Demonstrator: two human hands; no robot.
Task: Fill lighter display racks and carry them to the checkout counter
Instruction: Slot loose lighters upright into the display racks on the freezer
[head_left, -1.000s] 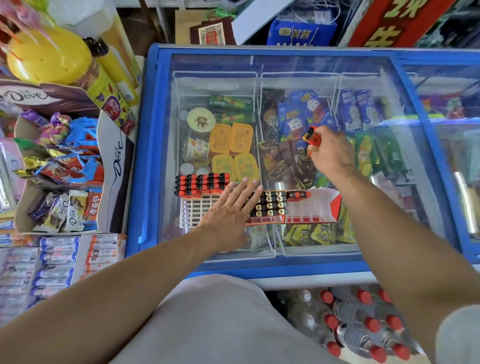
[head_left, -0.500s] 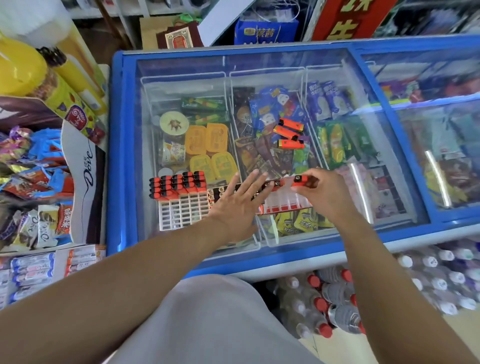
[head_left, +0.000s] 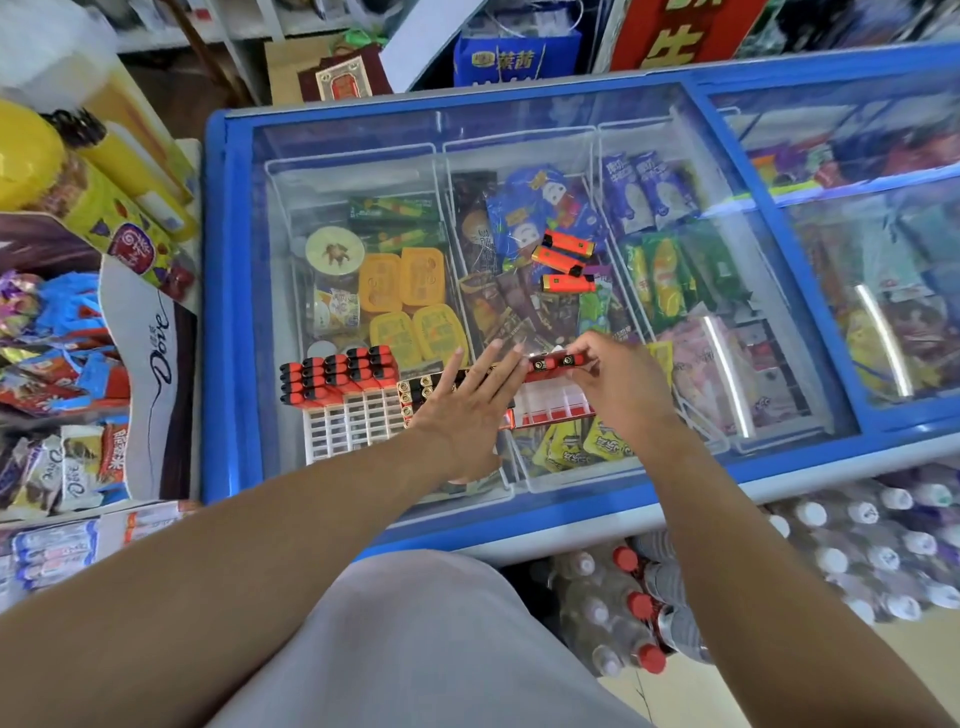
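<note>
From the head view, both of the person's arms reach over the glass lid of a blue chest freezer (head_left: 223, 291). Two lighter racks sit side by side on the glass. The white rack (head_left: 353, 423) on the left carries a block of red lighters (head_left: 340, 376) in its far rows — its near slots show bare. The left hand (head_left: 462, 410) lies flat with straight, spread fingers on the red rack (head_left: 550, 405), covering its black-topped lighters. The right hand (head_left: 618, 387) pinches a lighter (head_left: 553, 361) at the red rack's far edge, just beside the left fingertips. Three loose orange lighters (head_left: 563, 262) rest farther back on the glass. Bottled water (head_left: 631, 608) stands on the floor below.
</note>
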